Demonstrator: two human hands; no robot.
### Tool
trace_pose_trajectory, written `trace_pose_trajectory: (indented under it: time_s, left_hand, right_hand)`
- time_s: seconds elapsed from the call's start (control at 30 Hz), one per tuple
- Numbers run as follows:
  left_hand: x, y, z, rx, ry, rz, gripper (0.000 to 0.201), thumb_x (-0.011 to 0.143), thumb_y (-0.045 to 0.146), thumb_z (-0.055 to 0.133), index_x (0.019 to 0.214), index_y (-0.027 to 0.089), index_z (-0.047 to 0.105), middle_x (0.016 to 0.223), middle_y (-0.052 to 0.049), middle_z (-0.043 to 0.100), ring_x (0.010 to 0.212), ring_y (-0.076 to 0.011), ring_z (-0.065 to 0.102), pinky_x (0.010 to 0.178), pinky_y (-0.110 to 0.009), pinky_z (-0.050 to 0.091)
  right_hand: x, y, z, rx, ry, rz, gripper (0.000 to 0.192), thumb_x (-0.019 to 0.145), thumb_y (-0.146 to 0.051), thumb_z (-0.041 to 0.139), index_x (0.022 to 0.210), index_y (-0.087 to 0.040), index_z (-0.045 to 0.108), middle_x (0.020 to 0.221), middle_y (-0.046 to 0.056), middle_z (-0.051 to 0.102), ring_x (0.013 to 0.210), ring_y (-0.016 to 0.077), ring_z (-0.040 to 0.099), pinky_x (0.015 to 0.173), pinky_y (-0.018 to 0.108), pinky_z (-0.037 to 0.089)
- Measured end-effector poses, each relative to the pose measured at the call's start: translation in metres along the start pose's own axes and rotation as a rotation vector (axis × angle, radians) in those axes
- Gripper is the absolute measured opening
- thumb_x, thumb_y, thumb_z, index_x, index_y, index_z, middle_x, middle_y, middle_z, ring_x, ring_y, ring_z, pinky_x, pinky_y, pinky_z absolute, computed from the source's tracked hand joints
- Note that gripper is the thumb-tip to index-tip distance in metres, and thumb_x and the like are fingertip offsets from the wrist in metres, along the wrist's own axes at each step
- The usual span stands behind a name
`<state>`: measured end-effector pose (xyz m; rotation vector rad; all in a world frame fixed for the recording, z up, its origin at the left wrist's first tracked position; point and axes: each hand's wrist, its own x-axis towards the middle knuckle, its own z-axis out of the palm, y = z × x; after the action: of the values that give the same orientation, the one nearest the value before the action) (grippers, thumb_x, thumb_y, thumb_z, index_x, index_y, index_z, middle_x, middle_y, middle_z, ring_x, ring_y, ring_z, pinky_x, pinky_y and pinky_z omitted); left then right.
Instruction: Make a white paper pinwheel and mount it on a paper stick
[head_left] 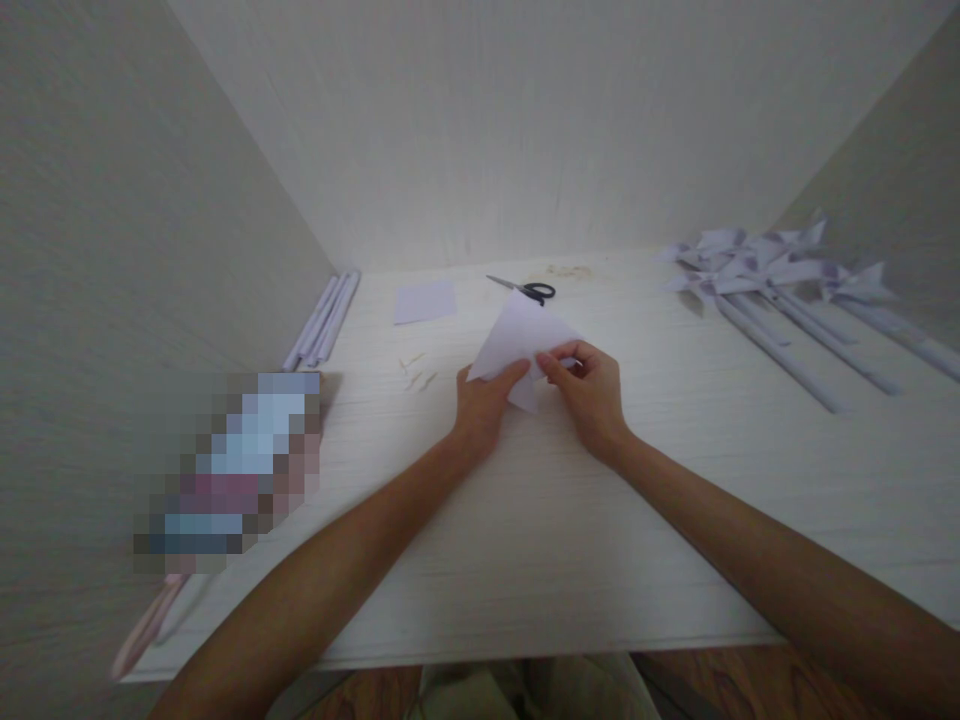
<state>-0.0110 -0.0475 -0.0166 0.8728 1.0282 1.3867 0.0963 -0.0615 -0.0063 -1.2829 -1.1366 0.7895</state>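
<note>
Now pale paper [517,335], folded triangular, creased.

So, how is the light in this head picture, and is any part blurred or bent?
In the head view, the light is soft and pale, washing out the white wooden table; shadows are faint. A pixelated block hides something at the left. The lens bends the walls outward. The folded pale lilac paper between left hand and right hand looks sharp enough.

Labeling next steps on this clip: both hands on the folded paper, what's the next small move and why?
Probably press the fold flat. The left hand pins the paper at its near corner, the right hand pinches the near edge, and the sheet stands partly raised off the table, so the crease looks unfinished.
</note>
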Motion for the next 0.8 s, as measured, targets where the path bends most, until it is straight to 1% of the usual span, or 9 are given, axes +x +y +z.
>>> trace_pose_trajectory:
  time_s: [0.07,0.13,0.27,0.33,0.4,0.47,0.57,0.67,0.8]
  left_hand:
    - [0.0001,0.0005,-0.0002,0.002,0.003,-0.013,0.027,0.050,0.028,0.070,0.070,0.011,0.063,0.076,-0.009,0.066,0.074,-0.0216,0.061,0.072,-0.036,0.047]
    - [0.0001,0.0010,-0.0001,0.004,0.006,-0.021,0.029,0.050,0.027,0.070,0.073,0.010,0.063,0.078,-0.010,0.066,0.074,-0.0214,0.061,0.072,-0.036,0.047]
    - [0.0005,0.0013,0.0000,-0.011,0.019,-0.018,0.030,0.051,0.027,0.069,0.074,0.010,0.063,0.081,-0.010,0.066,0.076,-0.0200,0.061,0.072,-0.034,0.047]
    - [0.0008,0.0009,-0.0005,-0.004,0.022,-0.024,0.030,0.051,0.027,0.069,0.075,0.010,0.063,0.081,-0.010,0.066,0.076,-0.0197,0.061,0.071,-0.033,0.047]
    - [0.0007,0.0006,-0.0014,0.034,0.013,-0.021,0.029,0.051,0.027,0.069,0.073,0.010,0.063,0.079,-0.010,0.066,0.076,-0.0197,0.061,0.071,-0.033,0.047]
    - [0.0004,0.0010,-0.0022,0.087,-0.010,-0.011,0.027,0.051,0.028,0.068,0.071,0.010,0.063,0.076,-0.009,0.066,0.076,-0.0197,0.061,0.070,-0.032,0.047]
    - [-0.0008,0.0033,-0.0023,0.139,-0.038,0.012,0.026,0.053,0.026,0.067,0.074,0.011,0.065,0.076,-0.007,0.067,0.075,-0.0190,0.061,0.069,-0.030,0.047]
    - [-0.0023,0.0056,-0.0015,0.146,-0.048,0.033,0.030,0.053,0.026,0.068,0.079,0.011,0.065,0.081,-0.008,0.067,0.076,-0.0187,0.060,0.069,-0.030,0.047]
    - [-0.0047,0.0048,0.0003,0.036,-0.092,0.012,0.031,0.054,0.027,0.068,0.081,0.011,0.064,0.086,-0.008,0.066,0.077,-0.0172,0.060,0.073,-0.031,0.046]
  right_hand:
    - [0.0003,0.0020,-0.0005,0.015,-0.019,-0.019,0.016,0.062,-0.030,0.063,0.063,-0.016,0.054,0.057,-0.003,0.051,0.046,0.0063,0.041,0.043,0.021,0.032]
    - [0.0006,0.0037,-0.0009,0.075,-0.006,-0.031,0.018,0.059,-0.027,0.065,0.065,-0.017,0.051,0.059,-0.004,0.051,0.049,0.0068,0.044,0.046,0.021,0.034]
    - [0.0016,0.0045,-0.0012,0.356,0.059,0.025,0.039,0.054,-0.022,0.068,0.079,-0.023,0.038,0.066,-0.007,0.055,0.057,0.0083,0.052,0.052,0.021,0.040]
    - [0.0022,0.0049,-0.0017,0.437,0.042,0.087,0.050,0.054,-0.023,0.068,0.089,-0.027,0.032,0.069,-0.008,0.057,0.059,0.0092,0.055,0.054,0.022,0.042]
    - [0.0022,0.0062,-0.0024,0.428,0.012,0.124,0.059,0.053,-0.024,0.069,0.097,-0.028,0.030,0.068,-0.008,0.056,0.059,0.0100,0.055,0.054,0.023,0.043]
    - [0.0018,0.0081,-0.0032,0.365,-0.008,0.117,0.063,0.051,-0.024,0.070,0.101,-0.028,0.032,0.066,-0.008,0.054,0.057,0.0103,0.054,0.054,0.024,0.043]
    - [0.0008,0.0094,-0.0034,0.312,-0.002,0.099,0.063,0.049,-0.023,0.072,0.101,-0.026,0.037,0.065,-0.007,0.053,0.057,0.0105,0.053,0.054,0.024,0.043]
    - [0.0003,0.0066,-0.0022,0.397,0.027,0.141,0.060,0.047,-0.020,0.073,0.096,-0.025,0.039,0.063,-0.008,0.052,0.055,0.0095,0.052,0.052,0.023,0.043]
    - [-0.0007,0.0001,-0.0002,0.506,0.059,0.201,0.055,0.046,-0.018,0.072,0.090,-0.024,0.040,0.065,-0.008,0.054,0.056,0.0085,0.052,0.053,0.022,0.042]
